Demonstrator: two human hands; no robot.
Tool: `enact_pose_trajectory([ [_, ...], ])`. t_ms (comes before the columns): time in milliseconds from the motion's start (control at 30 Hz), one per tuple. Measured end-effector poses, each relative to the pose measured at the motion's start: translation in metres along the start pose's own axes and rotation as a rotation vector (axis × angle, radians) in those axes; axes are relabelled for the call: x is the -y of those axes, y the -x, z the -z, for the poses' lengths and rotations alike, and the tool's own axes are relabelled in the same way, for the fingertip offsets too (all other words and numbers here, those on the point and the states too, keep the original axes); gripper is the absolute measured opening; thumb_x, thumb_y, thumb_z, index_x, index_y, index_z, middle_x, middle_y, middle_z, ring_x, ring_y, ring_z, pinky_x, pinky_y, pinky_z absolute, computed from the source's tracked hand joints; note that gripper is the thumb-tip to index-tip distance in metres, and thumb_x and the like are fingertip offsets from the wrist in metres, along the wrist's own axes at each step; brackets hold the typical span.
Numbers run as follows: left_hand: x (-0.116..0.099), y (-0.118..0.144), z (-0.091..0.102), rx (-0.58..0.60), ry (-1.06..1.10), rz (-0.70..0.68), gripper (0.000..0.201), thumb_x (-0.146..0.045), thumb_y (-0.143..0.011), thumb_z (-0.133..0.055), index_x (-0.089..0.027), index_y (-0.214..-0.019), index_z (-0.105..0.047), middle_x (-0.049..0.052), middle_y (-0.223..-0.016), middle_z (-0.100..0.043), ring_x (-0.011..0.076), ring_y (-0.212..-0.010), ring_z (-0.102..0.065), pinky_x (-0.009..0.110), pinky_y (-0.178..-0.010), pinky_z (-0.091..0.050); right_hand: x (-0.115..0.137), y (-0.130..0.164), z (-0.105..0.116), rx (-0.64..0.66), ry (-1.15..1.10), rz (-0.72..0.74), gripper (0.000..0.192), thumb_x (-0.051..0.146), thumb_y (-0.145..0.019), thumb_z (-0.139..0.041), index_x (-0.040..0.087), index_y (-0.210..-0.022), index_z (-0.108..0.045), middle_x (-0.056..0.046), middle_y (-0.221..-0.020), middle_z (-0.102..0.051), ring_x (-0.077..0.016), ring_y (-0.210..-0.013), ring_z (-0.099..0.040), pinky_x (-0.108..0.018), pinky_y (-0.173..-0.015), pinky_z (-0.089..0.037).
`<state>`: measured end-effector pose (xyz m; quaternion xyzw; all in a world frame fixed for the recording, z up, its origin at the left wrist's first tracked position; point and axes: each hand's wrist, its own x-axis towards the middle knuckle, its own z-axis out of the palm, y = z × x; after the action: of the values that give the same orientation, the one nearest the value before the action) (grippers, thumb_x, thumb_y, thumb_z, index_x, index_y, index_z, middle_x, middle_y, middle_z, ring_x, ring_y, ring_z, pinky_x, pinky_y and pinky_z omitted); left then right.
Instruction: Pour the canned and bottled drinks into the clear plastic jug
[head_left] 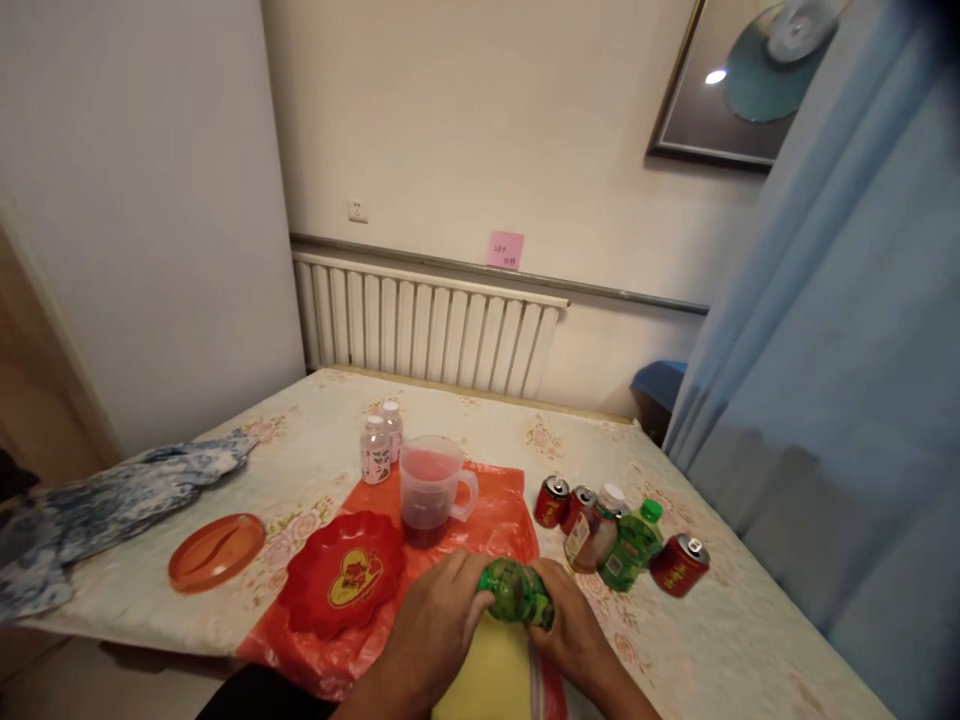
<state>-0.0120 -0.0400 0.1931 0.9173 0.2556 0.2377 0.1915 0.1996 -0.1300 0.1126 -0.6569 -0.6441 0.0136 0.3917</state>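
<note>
1. The left hand [442, 605] and the right hand [570, 618] were both closed around a green bottle [517, 592]; the left hand gripped its left end, the right hand its right side; whether a cap was on it, I could not tell.
2. This green bottle was the thing in work; it was near the middle of the near edge of the desk [750, 640], above a yellow thing [484, 675]; whether it touched this yellow thing, the view did not show.
3. As I judged, the handling of the bottle was in its middle part; it was in the grip, and its setting down was not yet done.
4. Toward the right edge of the desk, a group was already placed: two red cans [551, 502] [577, 508], a bottle with a white cap [592, 538], another bottle with a green cap [631, 548] and a third red can [680, 565]; no hand was touching them.
5. Farther from the near edge, on the red sheet [495, 495], there stood a clear jug [420, 490]; it seemed to hold some liquid; just beyond its left side were two small bottles with white caps [375, 452] [392, 432].
6. Toward the near left corner lay a red plate [337, 575] and an orange lid [217, 552]; both were apart from the hands; whether any work with them was left, I could not judge.
</note>
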Motion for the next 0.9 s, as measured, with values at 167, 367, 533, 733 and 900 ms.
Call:
enact_pose_trajectory([
  [167,0.023,0.007,0.006,-0.28,-0.034,0.225,0.026,-0.037,-0.098,-0.04,-0.022,-0.096,-0.061,0.006,-0.086,-0.069,0.025,-0.081,-0.068,0.034,-0.071,-0.049,0.001,-0.041,0.005,0.017,0.078,0.122,0.057,0.007,-0.063,-0.053,0.023,-0.118,-0.053,-0.008,-0.112,-0.062,-0.0261,-0.104,-0.058,-0.039,-0.09,-0.048],
  [367,0.057,0.021,0.012,-0.426,0.25,0.374,0.031,-0.042,-0.095,-0.038,-0.023,-0.101,-0.062,0.006,-0.098,-0.072,0.0243,-0.092,-0.068,0.037,-0.082,-0.051,-0.008,-0.104,0.019,0.004,0.262,0.137,0.048,0.01,-0.067,-0.053,0.02,-0.114,-0.054,-0.009,-0.108,-0.063,-0.0244,-0.101,-0.057,-0.037,-0.09,-0.045],
  [533,0.075,0.041,-0.021,-0.327,0.442,0.421,0.033,-0.042,-0.091,-0.042,-0.021,-0.102,-0.065,0.01,-0.104,-0.071,0.0248,-0.1,-0.065,0.04,-0.092,-0.05,-0.005,-0.159,0.032,0.041,0.672,0.125,0.049,0.012,-0.069,-0.056,0.018,-0.118,-0.056,-0.011,-0.115,-0.063,-0.0247,-0.105,-0.055,-0.035,-0.093,-0.04],
  [733,0.091,0.058,-0.049,-0.288,0.501,0.473,0.035,-0.036,-0.084,-0.045,-0.018,-0.104,-0.068,0.013,-0.105,-0.069,0.0272,-0.102,-0.064,0.042,-0.093,-0.05,0.007,-0.206,0.042,0.079,0.887,0.201,0.048,0.008,-0.075,-0.055,0.016,-0.122,-0.058,-0.013,-0.117,-0.063,-0.0276,-0.108,-0.051,-0.04,-0.1,-0.031],
  [900,0.093,0.059,-0.046,-0.281,0.504,0.473,0.031,-0.026,-0.077,-0.047,-0.019,-0.099,-0.068,0.009,-0.099,-0.069,0.0247,-0.095,-0.065,0.038,-0.09,-0.052,0.018,-0.228,0.049,0.121,0.962,0.285,0.045,0.004,-0.079,-0.05,0.016,-0.121,-0.058,-0.014,-0.117,-0.061,-0.0277,-0.112,-0.048,-0.044,-0.109,-0.021],
])
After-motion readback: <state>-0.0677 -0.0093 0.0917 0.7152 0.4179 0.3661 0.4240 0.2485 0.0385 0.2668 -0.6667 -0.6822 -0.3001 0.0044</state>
